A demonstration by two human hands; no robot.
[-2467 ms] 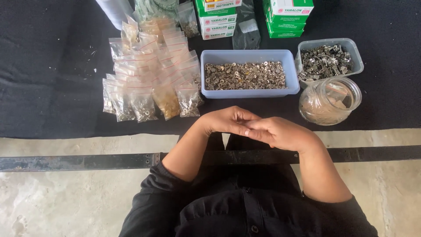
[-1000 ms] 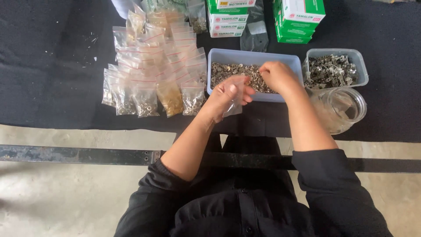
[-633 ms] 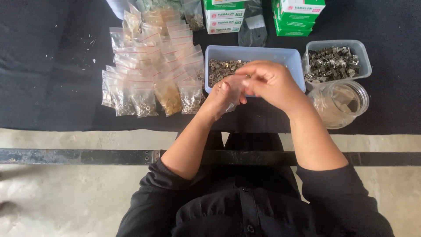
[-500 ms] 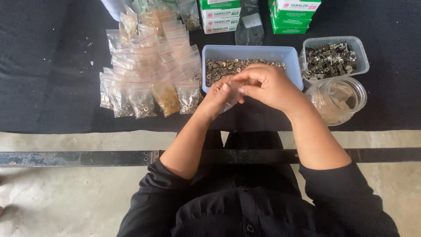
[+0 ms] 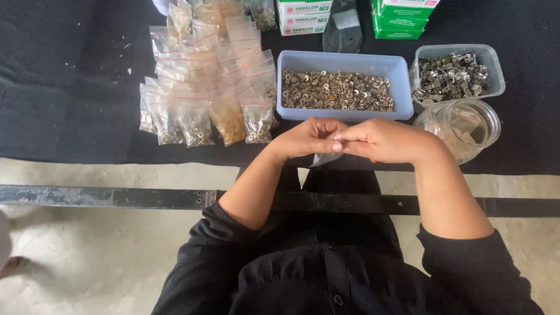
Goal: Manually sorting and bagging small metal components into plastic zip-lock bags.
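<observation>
Already filled: many small zip bags [image 5: 210, 87] of metal parts lie in rows on the black cloth [image 5: 70, 87], left of the blue tray [image 5: 344, 61].
Still loose: the tray holds a full layer of small metal rings.
In hand: one small clear bag [image 5: 324, 158], pinched at its top between both hands, hanging just in front of the tray.
Left hand [image 5: 306, 139]: fingers curled, gripping the bag's edge.
Right hand [image 5: 382, 140]: fingertips meeting the left's, clenched on the same edge.
Nearby: glass jar [image 5: 466, 125] and clear tub [image 5: 455, 73] at right.
</observation>
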